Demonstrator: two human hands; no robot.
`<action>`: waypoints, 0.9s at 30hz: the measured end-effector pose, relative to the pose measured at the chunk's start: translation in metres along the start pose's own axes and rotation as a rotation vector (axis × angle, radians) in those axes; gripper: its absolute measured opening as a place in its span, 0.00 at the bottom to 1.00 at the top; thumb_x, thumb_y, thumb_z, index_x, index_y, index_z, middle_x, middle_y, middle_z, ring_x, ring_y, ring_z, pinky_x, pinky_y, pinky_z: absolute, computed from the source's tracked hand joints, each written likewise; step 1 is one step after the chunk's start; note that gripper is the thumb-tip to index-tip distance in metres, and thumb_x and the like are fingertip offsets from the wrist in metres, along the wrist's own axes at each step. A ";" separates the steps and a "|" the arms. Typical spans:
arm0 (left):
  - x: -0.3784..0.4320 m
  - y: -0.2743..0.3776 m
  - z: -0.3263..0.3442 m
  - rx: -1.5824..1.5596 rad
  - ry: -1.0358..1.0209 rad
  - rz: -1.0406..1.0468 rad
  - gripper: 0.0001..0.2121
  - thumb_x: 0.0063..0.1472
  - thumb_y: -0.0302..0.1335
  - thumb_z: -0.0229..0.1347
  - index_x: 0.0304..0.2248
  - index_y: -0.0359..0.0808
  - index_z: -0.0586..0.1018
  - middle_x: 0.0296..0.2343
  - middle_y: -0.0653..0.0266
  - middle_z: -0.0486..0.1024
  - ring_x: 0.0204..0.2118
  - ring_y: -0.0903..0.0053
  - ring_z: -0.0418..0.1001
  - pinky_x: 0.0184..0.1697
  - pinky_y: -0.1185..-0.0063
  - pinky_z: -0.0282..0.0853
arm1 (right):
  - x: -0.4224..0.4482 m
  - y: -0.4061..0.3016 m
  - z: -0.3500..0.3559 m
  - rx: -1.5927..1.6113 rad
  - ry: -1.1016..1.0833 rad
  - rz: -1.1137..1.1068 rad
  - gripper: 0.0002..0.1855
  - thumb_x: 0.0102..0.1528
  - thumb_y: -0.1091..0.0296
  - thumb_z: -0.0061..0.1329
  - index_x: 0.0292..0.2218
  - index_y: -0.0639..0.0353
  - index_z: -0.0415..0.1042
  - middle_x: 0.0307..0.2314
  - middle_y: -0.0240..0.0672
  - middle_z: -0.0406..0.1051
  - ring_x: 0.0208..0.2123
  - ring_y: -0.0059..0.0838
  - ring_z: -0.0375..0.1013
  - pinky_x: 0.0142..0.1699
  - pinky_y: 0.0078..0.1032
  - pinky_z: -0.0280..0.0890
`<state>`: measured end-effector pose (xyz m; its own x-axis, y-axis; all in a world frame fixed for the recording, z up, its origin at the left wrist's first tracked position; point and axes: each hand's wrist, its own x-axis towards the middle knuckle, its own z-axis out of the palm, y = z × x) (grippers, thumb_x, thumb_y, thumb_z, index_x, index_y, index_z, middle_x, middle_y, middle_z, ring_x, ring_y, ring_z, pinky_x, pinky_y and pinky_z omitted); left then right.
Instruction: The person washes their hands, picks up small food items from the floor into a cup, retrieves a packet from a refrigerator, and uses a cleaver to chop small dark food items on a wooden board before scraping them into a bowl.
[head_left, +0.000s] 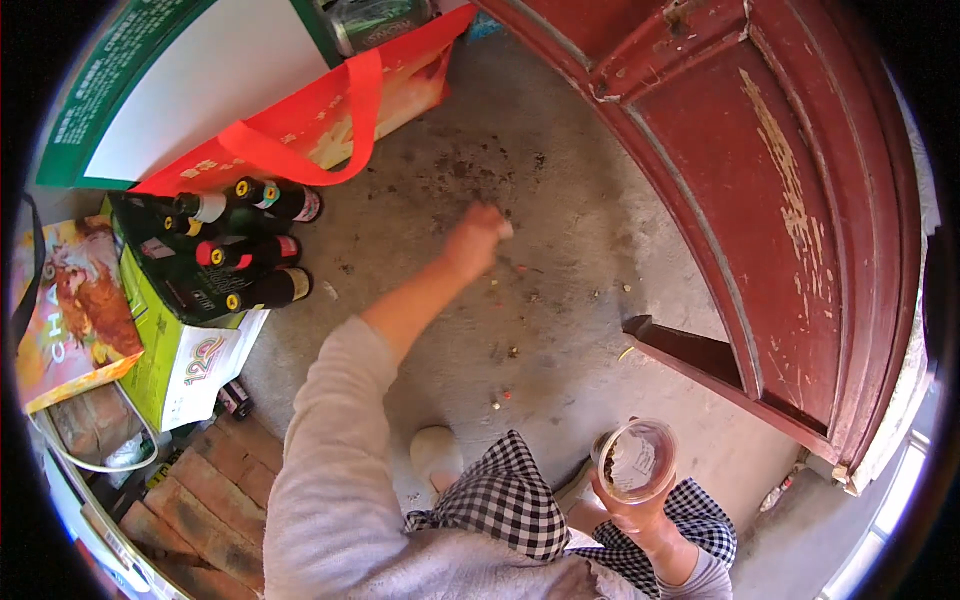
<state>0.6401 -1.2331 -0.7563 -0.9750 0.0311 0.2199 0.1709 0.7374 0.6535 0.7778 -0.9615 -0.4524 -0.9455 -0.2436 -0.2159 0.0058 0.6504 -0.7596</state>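
Observation:
My left hand is stretched out low over the concrete floor, its fingers bent and blurred by motion; whether they pinch anything does not show. Dark specks lie on the floor just beyond it, and small red and yellowish bits are scattered nearer my feet. A clear round plastic tub is gripped in my right hand near my knee. Inside the tub are small brown grains along one side and a pale piece bearing writing.
Several dark glass bottles stand in a carton at the left, beside a red carrier bag and a printed bag. Bricks are stacked at the lower left. A worn red wooden door curves along the right; a wooden piece juts from its foot.

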 end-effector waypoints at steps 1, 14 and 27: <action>-0.022 0.011 0.000 -0.204 -0.096 0.053 0.16 0.39 0.12 0.50 0.31 0.37 0.75 0.31 0.58 0.69 0.38 0.62 0.66 0.43 0.72 0.64 | -0.001 0.001 0.001 -0.003 -0.006 -0.017 0.32 0.31 0.69 0.60 0.40 0.64 0.64 0.33 0.38 0.69 0.34 0.31 0.70 0.41 0.28 0.65; -0.142 -0.071 -0.113 0.447 0.573 -0.401 0.14 0.47 0.16 0.49 0.36 0.34 0.74 0.31 0.57 0.68 0.36 0.61 0.66 0.41 0.70 0.64 | 0.001 -0.005 0.010 -0.048 -0.045 -0.172 0.31 0.32 0.73 0.60 0.40 0.64 0.63 0.31 0.37 0.69 0.32 0.30 0.70 0.38 0.27 0.65; -0.121 -0.061 -0.110 0.172 0.693 -0.491 0.11 0.51 0.14 0.47 0.34 0.34 0.74 0.28 0.64 0.67 0.32 0.73 0.66 0.36 0.79 0.64 | -0.009 0.017 0.002 -0.144 -0.022 -0.297 0.37 0.32 0.72 0.62 0.44 0.66 0.59 0.37 0.42 0.65 0.37 0.34 0.68 0.44 0.30 0.63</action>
<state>0.7629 -1.3563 -0.7435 -0.6166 -0.6949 0.3700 -0.3253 0.6529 0.6840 0.7867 -0.9502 -0.4648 -0.8918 -0.4523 -0.0124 -0.3165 0.6431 -0.6973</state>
